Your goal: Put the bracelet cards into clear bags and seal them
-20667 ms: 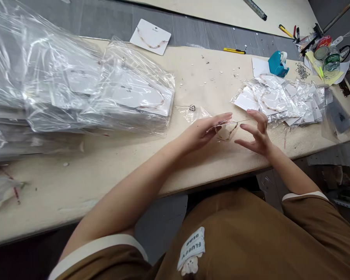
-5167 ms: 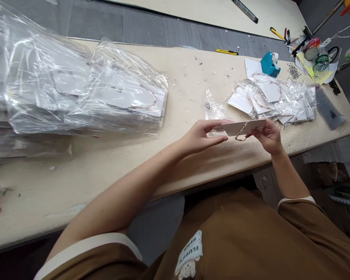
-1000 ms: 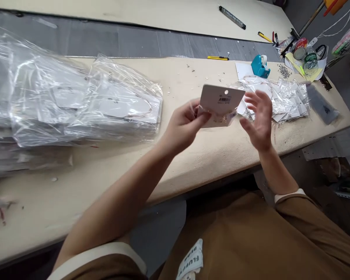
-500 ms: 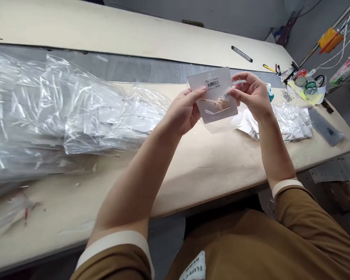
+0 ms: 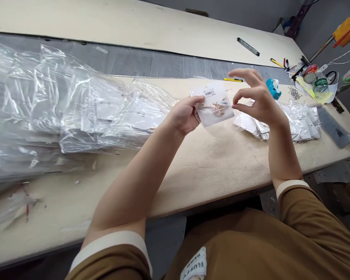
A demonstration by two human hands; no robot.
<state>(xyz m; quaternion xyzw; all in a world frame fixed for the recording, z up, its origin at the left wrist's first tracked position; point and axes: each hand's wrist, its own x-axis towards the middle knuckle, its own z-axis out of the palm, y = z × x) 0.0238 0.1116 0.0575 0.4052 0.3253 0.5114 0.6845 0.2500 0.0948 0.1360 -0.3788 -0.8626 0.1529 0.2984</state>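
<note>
My left hand (image 5: 186, 112) grips a white jewellery card (image 5: 209, 87) at its left edge, thumb on the front. The card bears a barcode sticker (image 5: 209, 92). A gold-toned chain with small charms (image 5: 217, 108) lies across its lower half, and a small barcoded tag (image 5: 224, 103) sits beside it. Glossy clear plastic shows at the lower part of the card; whether it encloses the whole card I cannot tell. My right hand (image 5: 261, 99) is at the card's right edge, thumb and forefinger tips close together in a pinch, other fingers raised. What is between those tips is too small to make out.
Large clear plastic bags of cards (image 5: 76, 101) cover the left of the table. At right lie a pile of packaged cards (image 5: 305, 122), a blue tape dispenser (image 5: 273, 89), scattered small bits (image 5: 295, 93) and a bottle (image 5: 321, 85). Behind are a yellow cutter (image 5: 233, 80) and a black marker (image 5: 248, 46).
The card has tilted flatter and dropped slightly. My right hand has shifted right to the card's edge, its upper fingers lifting away. The yellow cutter behind now shows.
</note>
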